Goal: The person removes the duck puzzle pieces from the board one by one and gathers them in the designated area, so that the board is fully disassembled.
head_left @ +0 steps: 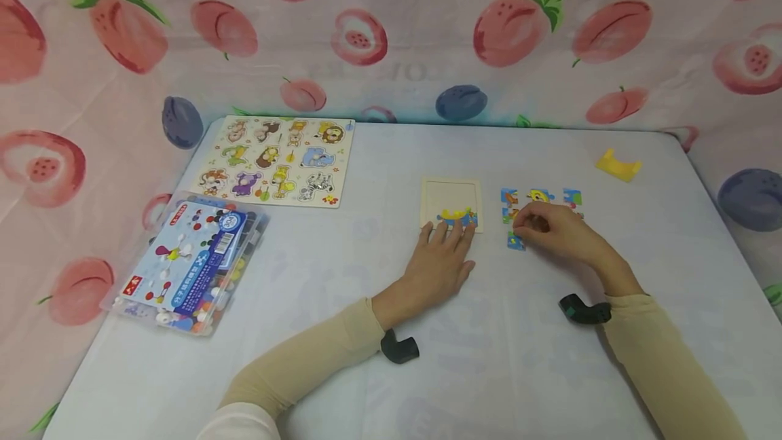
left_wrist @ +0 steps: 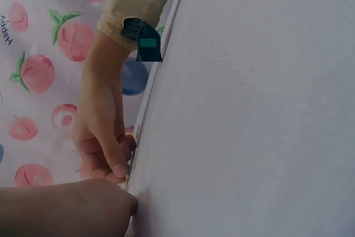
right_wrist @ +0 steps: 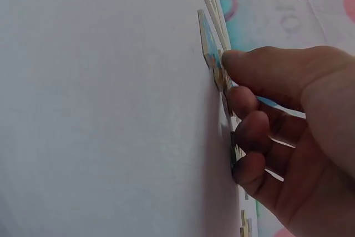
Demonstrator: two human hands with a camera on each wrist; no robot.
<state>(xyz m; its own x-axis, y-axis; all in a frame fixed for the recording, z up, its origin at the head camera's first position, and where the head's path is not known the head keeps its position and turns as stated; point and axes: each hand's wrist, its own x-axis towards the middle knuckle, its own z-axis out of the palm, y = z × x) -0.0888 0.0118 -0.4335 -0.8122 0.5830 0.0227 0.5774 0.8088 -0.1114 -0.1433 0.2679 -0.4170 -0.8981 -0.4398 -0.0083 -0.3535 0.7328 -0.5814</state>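
My left hand (head_left: 435, 270) lies with its fingers spread, fingertips at the near edge of a small wooden puzzle tray (head_left: 451, 183). Fitted pieces with blue and yellow parts (head_left: 458, 214) fill the tray's lower right. To the right, my right hand (head_left: 559, 233) is bent over a group of loose jigsaw pieces, thumb and forefinger pinching at a blue puzzle piece (head_left: 516, 242). In the right wrist view the thumb touches that piece (right_wrist: 207, 40) near the table; the hand hides several others. A piece with a yellow face (head_left: 540, 195) shows beyond the knuckles.
A yellow crown-shaped piece (head_left: 619, 166) lies at the back right. Far left are an animal puzzle board (head_left: 281, 161) and a clear plastic case (head_left: 183, 263) with a blue label, its corner against the board. Black wrist devices (head_left: 584, 309) sit by both sleeves.
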